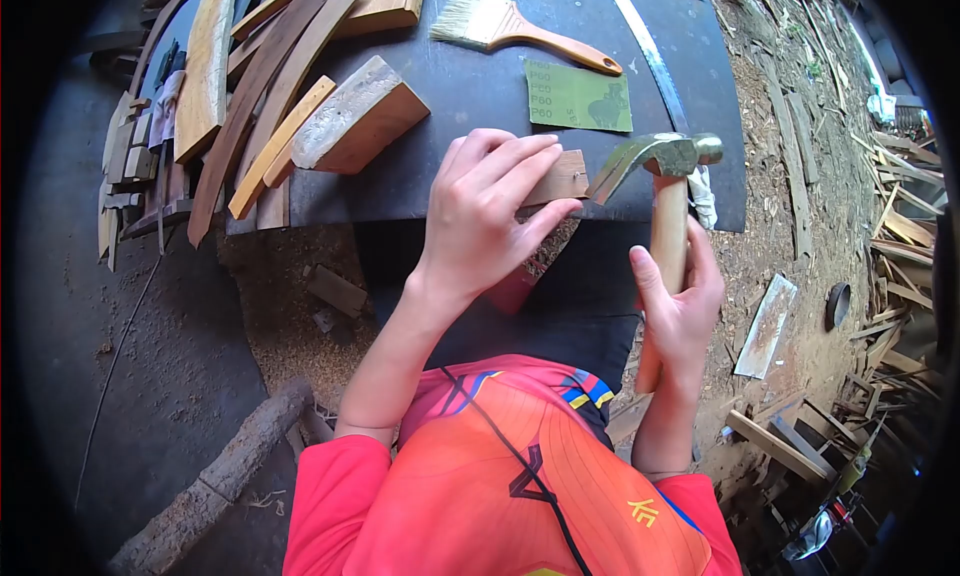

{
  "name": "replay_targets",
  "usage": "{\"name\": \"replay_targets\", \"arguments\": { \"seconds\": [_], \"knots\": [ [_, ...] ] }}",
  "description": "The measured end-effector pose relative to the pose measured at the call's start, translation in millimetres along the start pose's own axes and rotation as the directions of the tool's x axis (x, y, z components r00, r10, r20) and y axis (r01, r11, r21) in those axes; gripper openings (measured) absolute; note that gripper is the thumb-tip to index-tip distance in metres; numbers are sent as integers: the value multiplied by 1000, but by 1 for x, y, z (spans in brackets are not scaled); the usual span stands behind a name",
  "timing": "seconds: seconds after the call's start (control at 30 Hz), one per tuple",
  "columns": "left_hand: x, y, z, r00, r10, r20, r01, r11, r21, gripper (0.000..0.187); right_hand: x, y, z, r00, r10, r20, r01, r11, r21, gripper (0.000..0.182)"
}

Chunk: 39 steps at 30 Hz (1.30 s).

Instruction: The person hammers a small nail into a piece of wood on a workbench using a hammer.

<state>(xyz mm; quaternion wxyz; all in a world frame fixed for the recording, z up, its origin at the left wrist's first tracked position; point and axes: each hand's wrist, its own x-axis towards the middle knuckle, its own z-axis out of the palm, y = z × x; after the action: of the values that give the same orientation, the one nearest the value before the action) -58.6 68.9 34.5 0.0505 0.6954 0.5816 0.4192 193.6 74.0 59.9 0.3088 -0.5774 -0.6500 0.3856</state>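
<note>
Near the front edge of the dark table (470, 94), my left hand (490, 201) is closed over a small wooden block (567, 177), whose right end sticks out past the fingers. A small dark spot shows on that end. My right hand (682, 301) is wrapped round the wooden handle of a claw hammer (668, 226). The hammer is upright, head at the top, its claw pointing left beside the block's end. Whether claw and block touch, I cannot tell.
On the table lie a brush (530, 31), green sandpaper (578, 96), a metal ruler (648, 56), a thick wood block (360, 116) and several wood strips (275, 86). A log (215, 481) is at the lower left. Scrap wood (905, 236) is piled at the right.
</note>
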Motion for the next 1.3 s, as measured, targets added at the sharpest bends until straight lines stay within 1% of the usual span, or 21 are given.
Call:
{"name": "replay_targets", "arguments": {
  "seconds": [0.07, 0.13, 0.2, 0.27, 0.3, 0.33, 0.37, 0.43, 0.47, 0.53, 0.63, 0.67, 0.87, 0.97, 1.07, 1.13, 1.3],
  "knots": [
    [-7, -6, -1, 1000, 8, 23, -9, 999, 43, 53, 8, -11, -9, 993, -119, -2, 117, 976, -183, 57],
    [-15, -9, 1, 1000, 23, 20, -24, 998, 58, 57, 15, -21, -21, 968, -251, 17, 241, 904, -353, 61],
    [-22, -11, 3, 999, 44, -10, -44, 998, 49, 61, 30, -28, -34, 905, -413, 105, 413, 789, -455, 61],
    [-29, -11, 0, 994, 73, -81, -65, 993, 97, 66, 44, -37, -46, 814, -538, 220, 561, 631, -535, 62],
    [-32, -12, -2, 989, 89, -117, -75, 990, 122, 68, 47, -43, -47, 817, -513, 265, 561, 599, -571, 62],
    [-35, -15, -6, 989, 97, -115, -81, 988, 133, 72, 49, -49, -48, 819, -485, 308, 562, 566, -604, 63],
    [-38, -18, -8, 988, 83, -129, -67, 990, 127, 73, 50, -54, -48, 819, -453, 352, 565, 530, -632, 63],
    [-43, -23, -11, 986, 54, -160, -34, 992, 122, 74, 52, -61, -47, 787, -480, 387, 599, 448, -664, 66],
    [-45, -25, -11, 983, 31, -178, -16, 996, 85, 75, 53, -68, -47, 778, -480, 406, 608, 413, -678, 66],
    [-48, -29, -13, 986, 25, -163, -12, 997, 83, 75, 54, -77, -48, 759, -488, 431, 624, 358, -695, 68],
    [-50, -32, -12, 989, 22, -149, -10, 997, 80, 74, 58, -88, -45, 733, -515, 444, 647, 328, -688, 67],
    [-51, -32, -12, 989, 22, -146, -10, 997, 80, 73, 60, -93, -44, 722, -507, 470, 658, 293, -694, 66],
    [-43, -24, -12, 996, 48, -76, -41, 995, 92, 63, 64, -109, -36, 677, -446, 586, 710, 183, -680, 60],
    [-44, -25, -6, 998, 60, -10, -58, 992, 116, 60, 66, -114, -33, 659, -387, 644, 727, 111, -677, 57],
    [-48, -28, -2, 997, 77, -15, -74, 983, 171, 57, 71, -114, -33, 661, -383, 646, 727, 109, -678, 56],
    [-48, -29, -1, 996, 85, -5, -83, 978, 191, 54, 78, -107, -37, 652, -398, 645, 737, 133, -663, 55],
    [-51, -28, -1, 996, 91, 25, -94, 976, 196, 50, 96, -81, -53, 601, -449, 661, 784, 171, -597, 60]
  ]
}}
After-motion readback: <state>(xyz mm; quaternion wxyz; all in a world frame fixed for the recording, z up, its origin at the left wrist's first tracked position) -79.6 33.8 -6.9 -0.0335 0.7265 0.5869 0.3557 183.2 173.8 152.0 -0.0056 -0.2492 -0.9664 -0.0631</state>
